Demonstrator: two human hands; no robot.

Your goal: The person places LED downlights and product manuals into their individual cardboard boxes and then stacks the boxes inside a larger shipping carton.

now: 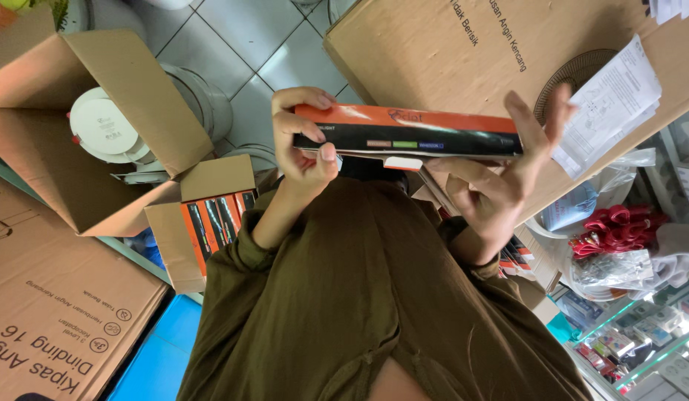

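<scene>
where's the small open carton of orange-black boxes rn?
Head view, lower left of centre: the small open carton sits on the floor, just left of the olive sleeve and beside the big open cardboard box holding white round fixtures.

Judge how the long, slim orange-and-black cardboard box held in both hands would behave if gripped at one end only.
The long orange-and-black cardboard box probably stays stiff: it spans between the left hand and right hand without sagging. It seems light, held by fingertips. Its open end flap might spill the contents if tipped.
</scene>
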